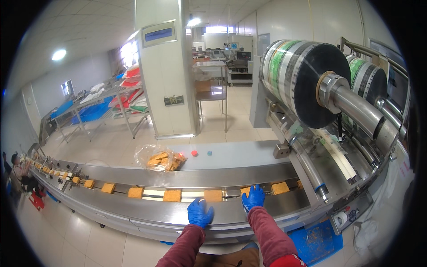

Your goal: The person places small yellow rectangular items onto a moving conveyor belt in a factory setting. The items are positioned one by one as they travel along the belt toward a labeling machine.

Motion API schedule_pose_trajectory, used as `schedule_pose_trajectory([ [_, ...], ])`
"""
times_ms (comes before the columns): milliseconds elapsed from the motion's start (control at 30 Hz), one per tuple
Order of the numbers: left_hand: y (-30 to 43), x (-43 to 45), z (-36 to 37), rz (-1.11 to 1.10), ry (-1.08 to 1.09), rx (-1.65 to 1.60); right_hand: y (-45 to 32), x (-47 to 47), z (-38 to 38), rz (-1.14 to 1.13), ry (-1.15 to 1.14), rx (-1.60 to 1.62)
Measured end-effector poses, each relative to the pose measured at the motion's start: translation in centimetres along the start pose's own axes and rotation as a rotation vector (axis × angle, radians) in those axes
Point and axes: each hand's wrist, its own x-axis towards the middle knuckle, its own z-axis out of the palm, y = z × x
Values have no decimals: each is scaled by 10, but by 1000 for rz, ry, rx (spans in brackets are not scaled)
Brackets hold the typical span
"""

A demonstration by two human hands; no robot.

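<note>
Square golden-brown food cakes [172,196] lie spaced out along the channel of a steel packaging-machine conveyor [156,213]. My left hand [200,213], in a blue glove, rests at the channel's near edge between two cakes, fingers apart and holding nothing. My right hand [253,199], gloved alike, is over a cake [245,191] and touches it; whether the fingers grip it cannot be told. Another cake [280,188] lies just right of that hand. Behind the channel, an open clear plastic bag [160,158] holds more cakes.
A large roll of printed film [303,80] hangs over the conveyor's right end. A red cap-like item [194,153] sits on the back ledge. Below right is a blue tray [317,242] with crumbs. At the far left, people sit by the line. A pillar [168,73] stands behind.
</note>
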Motion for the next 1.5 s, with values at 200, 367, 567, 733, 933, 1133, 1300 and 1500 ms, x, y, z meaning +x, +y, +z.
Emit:
schedule_pose_trajectory([
  [200, 2, 0, 7, -134, -93, 109, -4, 0, -4, -232, 58, 15],
  [367, -9, -2, 25, -217, -164, 168, -7, -1, -13, -127, -15, 254],
  [567, -11, -2, 17, 73, 35, -21, -4, 3, -9, 101, -241, 229],
  [733, -13, -6, 16, 177, 92, -25, -1, 1, 4, 61, 124, 58],
  [933, -28, -3, 25, 237, -8, -35, 1, 13, 27, -30, -73, 171],
  [1133, -24, -9, 21, 321, -26, 156, -3, 5, 38, -150, 48, 94],
  [1300, -11, -8, 8, -165, -365, -363, 1, 8, 27, 107, -174, 311],
  [1500, -5, -10, 3, -551, -379, -868, -1, 4, 14, 138, 10, 236],
])
